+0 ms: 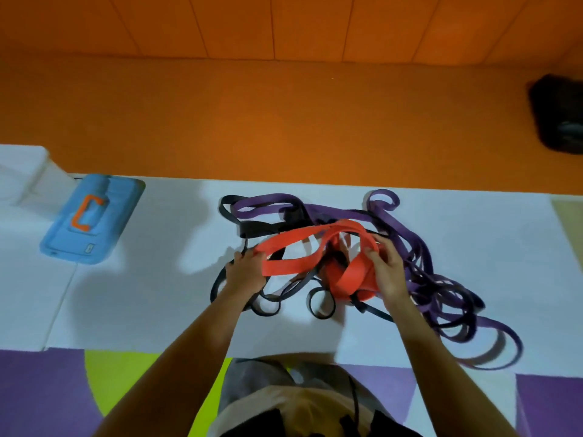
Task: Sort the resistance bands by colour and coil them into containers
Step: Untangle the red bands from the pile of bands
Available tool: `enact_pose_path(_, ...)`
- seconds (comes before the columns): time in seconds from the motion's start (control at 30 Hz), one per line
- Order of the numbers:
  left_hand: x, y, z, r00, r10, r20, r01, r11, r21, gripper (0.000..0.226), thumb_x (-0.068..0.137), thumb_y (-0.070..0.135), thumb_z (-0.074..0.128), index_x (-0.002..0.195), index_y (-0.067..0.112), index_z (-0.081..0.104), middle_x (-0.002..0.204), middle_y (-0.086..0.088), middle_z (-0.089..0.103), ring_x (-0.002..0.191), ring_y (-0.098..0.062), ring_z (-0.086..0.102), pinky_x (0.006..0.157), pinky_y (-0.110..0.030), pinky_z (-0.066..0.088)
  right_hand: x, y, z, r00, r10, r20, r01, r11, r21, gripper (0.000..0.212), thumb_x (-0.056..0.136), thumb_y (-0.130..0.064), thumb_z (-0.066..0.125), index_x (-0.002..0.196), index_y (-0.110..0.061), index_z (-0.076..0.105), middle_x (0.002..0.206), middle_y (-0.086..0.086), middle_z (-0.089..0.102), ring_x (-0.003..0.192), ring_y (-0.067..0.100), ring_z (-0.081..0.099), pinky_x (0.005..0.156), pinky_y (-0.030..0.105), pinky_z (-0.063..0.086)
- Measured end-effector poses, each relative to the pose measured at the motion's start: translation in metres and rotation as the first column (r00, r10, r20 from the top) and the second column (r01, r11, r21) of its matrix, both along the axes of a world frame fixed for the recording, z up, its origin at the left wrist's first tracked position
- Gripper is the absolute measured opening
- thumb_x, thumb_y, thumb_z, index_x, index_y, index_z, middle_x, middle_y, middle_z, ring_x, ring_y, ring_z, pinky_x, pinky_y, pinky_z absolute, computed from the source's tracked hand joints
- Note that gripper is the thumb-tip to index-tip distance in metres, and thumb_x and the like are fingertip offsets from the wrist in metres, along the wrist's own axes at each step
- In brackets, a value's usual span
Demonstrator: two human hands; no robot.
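both hands grip the red band [303, 263] above the tangle on the white mat [157, 294]: left hand [247, 272] fingers clamped on one loop end, right hand [389, 272] fingers on the other. holding it raised and spread probably frees it from the black bands [252, 228] and purple bands [441, 294] beneath.

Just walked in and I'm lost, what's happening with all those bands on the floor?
A person is untangling a pile of resistance bands on a white mat. Both the left hand and right hand grip the red band, lifting it off the purple bands and black bands. A blue case lies apart to the left. Nothing is sorted yet.
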State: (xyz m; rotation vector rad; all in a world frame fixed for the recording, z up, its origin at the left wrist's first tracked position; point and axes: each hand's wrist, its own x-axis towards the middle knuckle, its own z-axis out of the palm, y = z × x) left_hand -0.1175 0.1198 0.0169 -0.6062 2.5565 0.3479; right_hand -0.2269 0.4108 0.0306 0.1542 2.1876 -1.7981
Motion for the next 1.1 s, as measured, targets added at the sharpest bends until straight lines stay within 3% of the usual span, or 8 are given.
enact_pose_path(0.17,-0.010,-0.013,0.009,0.964,0.075,-0.255,-0.081,0.997,-0.015,0.016,0.102,0.005,0.056,0.111,0.016,0.064,0.110,-0.006,0.070,0.117,-0.032,0.060,0.097,-0.051,0.053,0.007,0.018,-0.003,0.999,-0.046,0.000,0.046,0.998,0.053,0.026,0.099,-0.010,0.072,0.121,-0.023,0.070,0.123,-0.001,0.073,0.113,0.015,0.069,0.106,0.046,0.054)
enact_pose_path(0.27,-0.008,-0.025,0.028,0.836,0.197,-0.513,-0.158,0.980,0.118,0.010,0.098,0.003,0.066,0.101,0.012,0.066,0.101,-0.007,0.070,0.112,-0.031,0.060,0.087,-0.047,0.055,0.010,0.018,-0.007,0.992,-0.119,0.034,0.114,0.987,0.112,0.029,0.096,-0.009,0.076,0.121,-0.018,0.067,0.124,0.003,0.072,0.112,0.026,0.068,0.106,0.050,0.053)
enact_pose_path(0.37,-0.005,-0.039,0.052,0.689,0.271,-0.672,-0.226,0.962,0.156,0.010,0.098,0.004,0.069,0.105,0.011,0.066,0.105,-0.009,0.069,0.110,-0.032,0.060,0.079,-0.040,0.050,0.015,0.005,-0.009,0.989,-0.150,0.016,0.144,0.971,0.189,0.030,0.093,-0.015,0.079,0.119,-0.025,0.066,0.113,-0.005,0.071,0.101,0.019,0.068,0.097,0.036,0.055)
enact_pose_path(0.57,0.015,-0.098,0.068,0.439,0.540,-0.718,-0.541,0.797,0.268,0.009,0.098,0.027,0.063,0.104,0.023,0.068,0.101,-0.004,0.073,0.106,-0.032,0.064,0.073,-0.038,0.048,0.028,-0.066,-0.004,0.986,0.139,-0.094,-0.102,0.941,0.323,0.022,0.094,-0.024,0.079,0.114,-0.026,0.072,0.092,-0.017,0.071,0.087,0.001,0.067,0.082,0.026,0.050)
enact_pose_path(0.73,0.047,-0.142,0.043,0.525,0.590,-0.613,-0.661,0.737,0.143,0.008,0.094,0.016,0.060,0.099,0.011,0.065,0.099,-0.018,0.073,0.101,-0.045,0.064,0.077,-0.046,0.051,0.049,-0.135,0.003,0.822,0.547,-0.155,-0.418,0.766,0.488,0.018,0.097,-0.011,0.073,0.114,-0.017,0.076,0.105,-0.003,0.079,0.093,0.020,0.075,0.090,0.039,0.057)
enact_pose_path(0.9,0.058,-0.139,0.012,0.727,0.518,-0.450,-0.590,0.807,-0.024,0.010,0.099,0.010,0.060,0.102,0.001,0.065,0.099,-0.024,0.072,0.098,-0.048,0.068,0.084,-0.055,0.056,0.063,-0.160,0.001,0.627,0.759,-0.176,-0.471,0.549,0.691,0.028,0.099,-0.008,0.065,0.123,-0.017,0.076,0.120,0.005,0.078,0.114,0.030,0.072,0.109,0.049,0.045)
enact_pose_path(1.0,0.057,-0.131,-0.001,0.803,0.455,-0.385,-0.512,0.857,-0.055,0.012,0.097,0.011,0.066,0.105,0.002,0.065,0.103,-0.023,0.072,0.101,-0.046,0.068,0.086,-0.057,0.056,0.061,-0.144,0.001,0.629,0.755,-0.185,-0.458,0.552,0.696,0.029,0.099,-0.005,0.064,0.124,-0.015,0.076,0.129,0.004,0.074,0.134,0.027,0.061,0.114,0.051,0.042)
enact_pose_path(1.1,0.057,-0.116,-0.011,0.831,0.435,-0.347,-0.473,0.880,-0.031,0.024,0.093,0.013,0.072,0.113,0.002,0.065,0.113,-0.021,0.070,0.108,-0.046,0.065,0.089,-0.055,0.053,0.053,-0.111,0.004,0.675,0.694,-0.251,-0.353,0.602,0.716,0.027,0.095,0.003,0.065,0.116,-0.009,0.078,0.124,0.008,0.073,0.124,0.032,0.064,0.103,0.053,0.051)
